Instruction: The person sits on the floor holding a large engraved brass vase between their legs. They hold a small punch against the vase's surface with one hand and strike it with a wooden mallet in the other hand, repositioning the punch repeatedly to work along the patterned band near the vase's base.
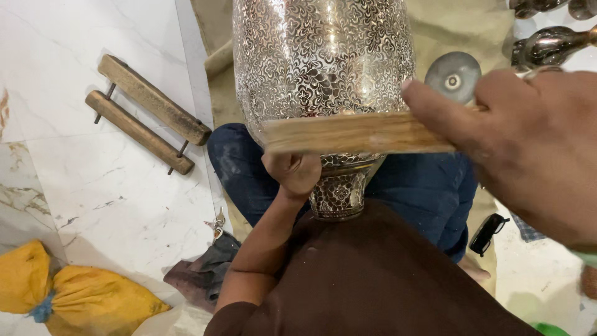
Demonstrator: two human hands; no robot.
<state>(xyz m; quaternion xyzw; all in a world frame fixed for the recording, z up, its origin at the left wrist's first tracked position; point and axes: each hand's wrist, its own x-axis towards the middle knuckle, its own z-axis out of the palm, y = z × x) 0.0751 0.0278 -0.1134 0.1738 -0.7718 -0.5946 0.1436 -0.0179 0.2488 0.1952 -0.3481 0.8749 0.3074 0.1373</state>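
Note:
A large silver metal vase (320,62) with a fine engraved floral pattern lies across my lap, its narrow neck (339,196) toward my chest. My left hand (293,171) is closed under the vase near the neck, gripping something small that is hidden behind a wooden stick. That flat wooden stick (354,134) is gripped at its right end by my right hand (528,143) and lies crosswise over the lower body of the vase.
A wooden two-bar tool (146,112) lies on the white marble floor at left. A yellow sack (68,292) sits at bottom left beside a dark rag (202,274) and keys (216,223). A round metal disc (453,74) and shiny metal vessels (550,43) are at upper right.

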